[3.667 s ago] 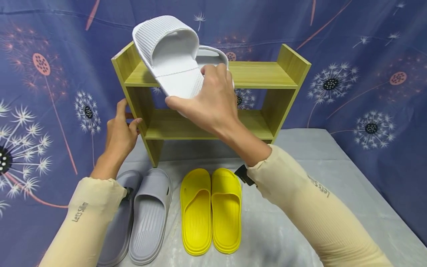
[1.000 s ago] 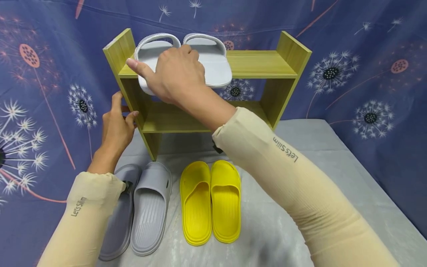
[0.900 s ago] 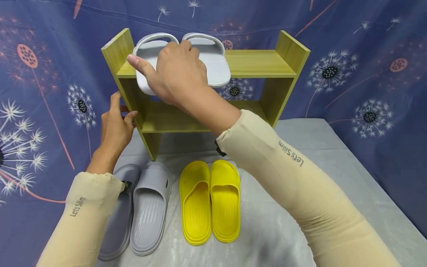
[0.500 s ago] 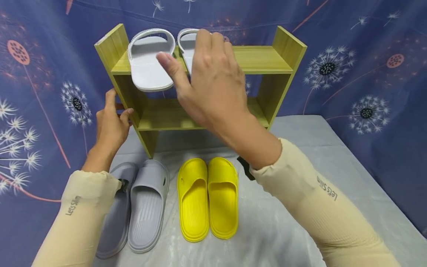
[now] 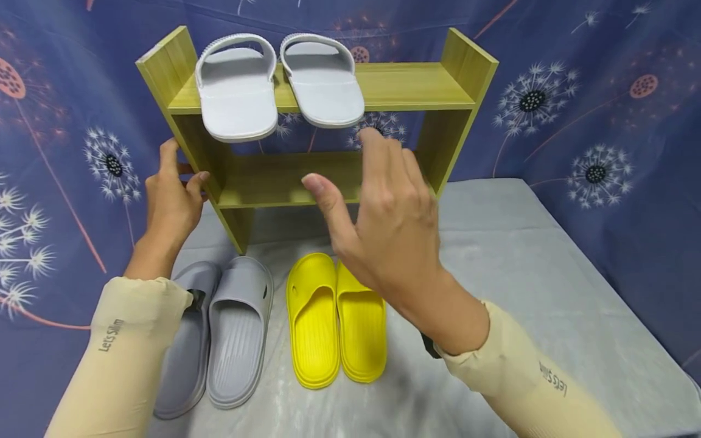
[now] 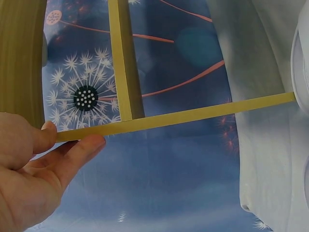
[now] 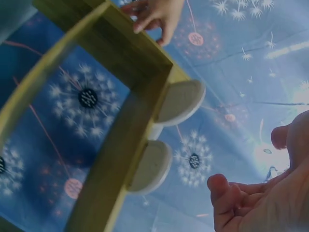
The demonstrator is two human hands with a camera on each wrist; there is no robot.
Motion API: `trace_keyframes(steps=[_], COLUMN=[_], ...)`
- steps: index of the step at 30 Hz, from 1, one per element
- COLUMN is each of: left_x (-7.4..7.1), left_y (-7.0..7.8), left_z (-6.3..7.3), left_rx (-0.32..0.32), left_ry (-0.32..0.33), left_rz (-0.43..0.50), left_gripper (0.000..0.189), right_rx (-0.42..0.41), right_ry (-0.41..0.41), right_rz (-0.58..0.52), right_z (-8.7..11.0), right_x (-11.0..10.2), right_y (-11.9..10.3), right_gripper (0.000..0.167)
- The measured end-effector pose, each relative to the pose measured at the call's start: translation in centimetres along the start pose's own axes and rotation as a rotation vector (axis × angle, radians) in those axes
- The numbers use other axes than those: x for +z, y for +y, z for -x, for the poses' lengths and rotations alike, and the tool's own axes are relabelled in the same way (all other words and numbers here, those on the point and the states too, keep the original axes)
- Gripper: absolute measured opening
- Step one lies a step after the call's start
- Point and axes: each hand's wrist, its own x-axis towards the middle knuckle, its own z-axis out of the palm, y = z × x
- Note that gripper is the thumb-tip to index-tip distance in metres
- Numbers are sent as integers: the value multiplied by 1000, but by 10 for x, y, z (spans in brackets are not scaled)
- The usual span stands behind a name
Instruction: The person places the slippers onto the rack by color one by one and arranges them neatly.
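Note:
My left hand holds the left side panel of a small wooden shoe rack, thumb on one face and fingers on the other. The left wrist view shows that panel edge between thumb and fingers. Two white slippers, a left one and a right one, sit side by side on the top shelf, their heels past its front edge. My right hand hovers in front of the rack, below the right white slipper, holding nothing, with its thumb spread from the fingers.
On the grey cloth-covered surface before the rack stand a yellow pair of slippers and, at the left, a grey pair. My left forearm partly covers the outer grey one. A blue dandelion-print curtain hangs behind.
The right hand has placed the white slippers on the top shelf, let go of them and drawn back down and right. The left hand has kept its hold on the rack.

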Motion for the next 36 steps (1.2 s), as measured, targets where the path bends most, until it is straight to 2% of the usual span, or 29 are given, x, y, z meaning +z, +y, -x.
trace_keyframes(steps=[4,6,8,16,20,26,36], left_x=[0,0,0,0,-1,0,1], left_y=[0,0,0,-1,-1,-1,2], left_z=[-1,-1,-1,0,1,1,2], left_rx=[-2,-1,-2,-14,-20,-16,-5], left_ry=[1,2,0,-4,-4,-6,-5], left_rz=[-2,-1,-1,-1,-1,6,21], left_gripper=[52,52,51,51,52,53,53], right_rx=[14,22,41,220,293,379,465], right_ry=[-110,-174,-222,-525,-664,-831,-1059], right_rz=[-64,-75,-65,45,92,144,156], right_z=[6,9,15,57,76,101,132], right_x=[-49,-66,-73,-73,-72,-72,-69], right_y=[-40,-53,-59,-52,-50,-45,-36], right_gripper=[65,64,69,74,82,97,109])
